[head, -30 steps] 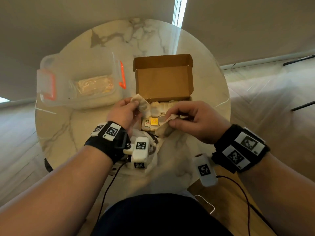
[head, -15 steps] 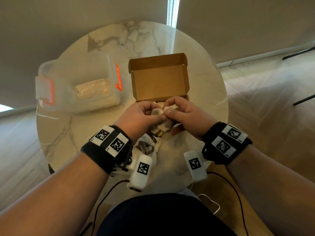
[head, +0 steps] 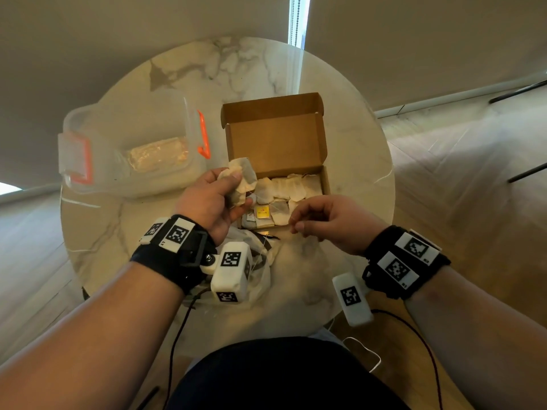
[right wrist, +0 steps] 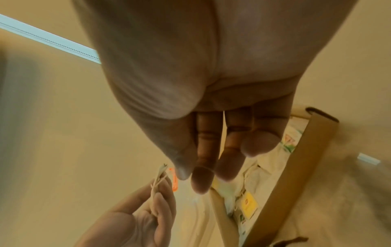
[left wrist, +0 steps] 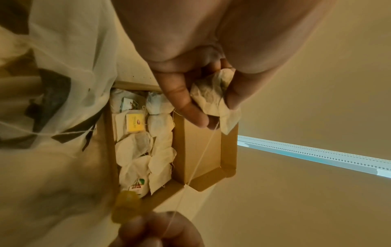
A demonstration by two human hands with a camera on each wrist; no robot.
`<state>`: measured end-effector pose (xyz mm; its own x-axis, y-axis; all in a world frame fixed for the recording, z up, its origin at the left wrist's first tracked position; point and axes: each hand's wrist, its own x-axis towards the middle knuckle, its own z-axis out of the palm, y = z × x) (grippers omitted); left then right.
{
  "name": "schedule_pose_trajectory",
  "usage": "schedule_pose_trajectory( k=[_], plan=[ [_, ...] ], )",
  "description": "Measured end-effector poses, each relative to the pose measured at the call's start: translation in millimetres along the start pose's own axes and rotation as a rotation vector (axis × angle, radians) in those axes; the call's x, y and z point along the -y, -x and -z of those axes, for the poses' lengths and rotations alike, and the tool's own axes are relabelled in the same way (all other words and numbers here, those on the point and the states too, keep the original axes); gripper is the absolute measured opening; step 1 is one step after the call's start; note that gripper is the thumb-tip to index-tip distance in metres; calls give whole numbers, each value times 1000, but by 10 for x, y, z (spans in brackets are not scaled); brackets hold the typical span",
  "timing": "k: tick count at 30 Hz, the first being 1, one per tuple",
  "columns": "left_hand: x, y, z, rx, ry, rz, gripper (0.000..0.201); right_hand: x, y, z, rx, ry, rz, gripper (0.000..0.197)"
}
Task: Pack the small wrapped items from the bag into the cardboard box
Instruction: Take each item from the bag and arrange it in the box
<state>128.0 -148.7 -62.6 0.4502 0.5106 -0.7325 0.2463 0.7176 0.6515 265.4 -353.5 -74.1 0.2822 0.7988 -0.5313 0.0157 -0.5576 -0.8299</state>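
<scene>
1. Your left hand (head: 211, 199) holds a crumpled tea bag (head: 241, 180) bunched between thumb and curled fingers (left wrist: 184, 107), raised just beside the near-left corner of the cardboard box (head: 325, 179).
2. Your right hand (head: 328, 221) hovers at the box's near edge, fingertips drawn together. A thin string (left wrist: 198, 160) runs from the held bag to those fingertips, and they appear to pinch its end; in the right wrist view the string itself is too faint to confirm.
3. The string is the axis that matters: it stretches from upper left to lower right across the box's near-left corner, so the bag lies up and to the left of your right fingertips. Your left hand is the nearer one to the open box, and the bag would go in to its right.
4. The box floor is already covered with tea bags in rows, plus a yellow sachet (head: 262, 211) near the front; free room looks scarce, so the bag will probably sit on top.
5. The plastic bag (head: 260, 273) lies slumped on the counter (head: 340, 143) under your left wrist.
6. A clear lidded container (head: 127, 149) with orange clips stands to the left of the box, apart from it.
7. The counter is a round marble top; beyond it are pale blinds and wood flooring.
</scene>
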Motion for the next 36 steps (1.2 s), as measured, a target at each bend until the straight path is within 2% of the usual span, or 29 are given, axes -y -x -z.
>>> schedule_pose_trajectory(
  k=[5,8,11,14,18,22,24,27,29,32,36],
  plan=[
    [48,-44,39,-59,-22,-48,11,38,5,124,-27,17,7,12],
    [138,-52,38,-50,-153,-84,15,126,-7,135,-30,-216,52,17],
    [249,11,-27,51,-303,-136,13,223,-68,97,-20,-446,108,29],
    [347,83,-136,169,-328,-120,19,264,-182,34,-128,-508,84,25],
    [468,86,-228,214,-315,-87,18,235,-262,-2,-313,-389,85,21],
    [514,81,-349,197,-264,-43,21,108,-281,-9,-403,-313,81,27],
    [550,50,-400,186,-289,-51,24,44,-284,4,-417,-246,47,33],
    [591,18,-440,171,-332,-61,25,0,-289,88,-359,-323,-15,36],
    [613,-12,-447,167,-333,-25,27,-62,-306,185,-381,-312,-23,35],
    [656,-68,-394,126,-299,44,27,-202,-353,335,-490,-72,-53,29],
    [735,-111,-259,60,-279,89,24,-341,-434,386,-456,253,-99,21]
  ],
)
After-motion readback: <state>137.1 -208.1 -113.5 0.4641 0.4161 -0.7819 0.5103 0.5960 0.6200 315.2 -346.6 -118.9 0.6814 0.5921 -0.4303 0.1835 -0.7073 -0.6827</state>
